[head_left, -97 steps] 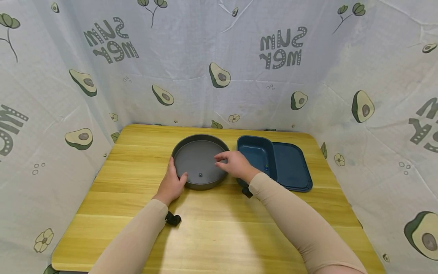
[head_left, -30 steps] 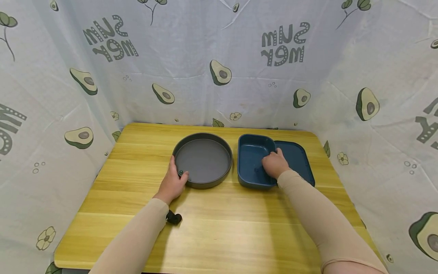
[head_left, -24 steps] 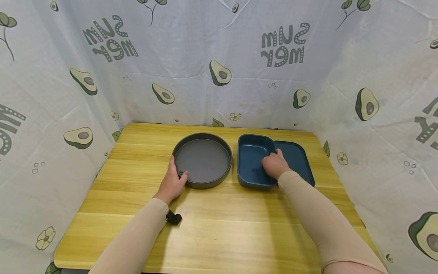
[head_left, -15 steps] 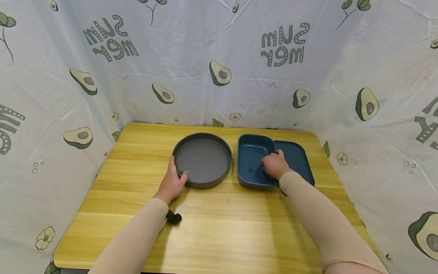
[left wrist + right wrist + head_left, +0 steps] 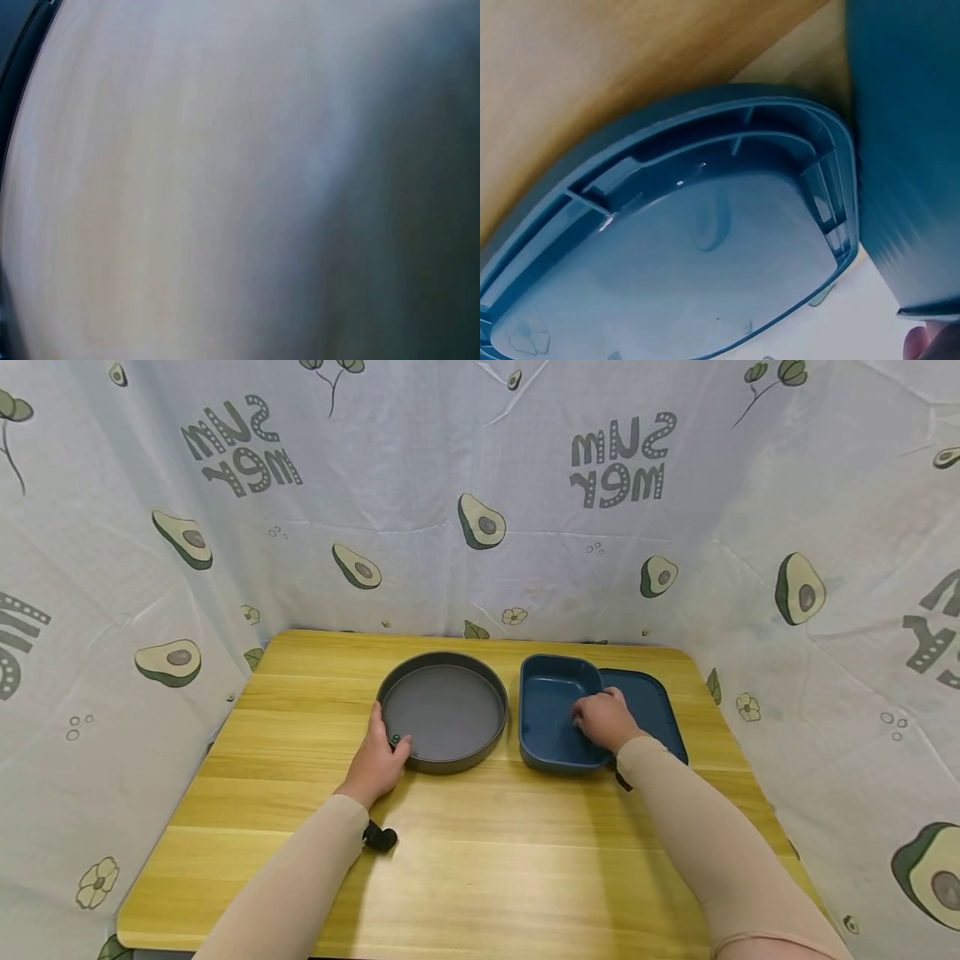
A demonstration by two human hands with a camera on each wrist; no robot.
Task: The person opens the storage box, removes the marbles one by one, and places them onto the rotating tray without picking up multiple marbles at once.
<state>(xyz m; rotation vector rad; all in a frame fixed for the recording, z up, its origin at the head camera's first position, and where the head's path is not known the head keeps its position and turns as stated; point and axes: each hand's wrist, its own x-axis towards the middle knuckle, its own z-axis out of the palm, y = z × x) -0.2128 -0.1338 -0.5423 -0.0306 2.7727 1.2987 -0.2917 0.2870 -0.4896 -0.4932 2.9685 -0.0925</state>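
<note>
A round dark grey pan (image 5: 442, 710) stands on the table. My left hand (image 5: 375, 766) grips its near left rim, thumb inside and fingers outside. A small dark ball (image 5: 396, 738) lies in the pan by that thumb. To the right is a rectangular blue box (image 5: 551, 697). My right hand (image 5: 603, 720) holds the box's right wall, part of it inside; in the right wrist view a fingertip (image 5: 916, 343) shows beside the wall. Something small and dark, faint against the blue, sits near the box's left wall. The left wrist view is mostly blurred, pale surface.
A flat blue lid (image 5: 651, 710) with a raised rim lies right of the box, partly hidden by the box and my right hand. The wooden table (image 5: 465, 860) meets a printed white curtain (image 5: 420, 468) at the back and sides.
My right hand has moved from over the pan to the box's right wall. The small ball in the box has rolled left. The pan's ball has shifted left, beside my left thumb.
</note>
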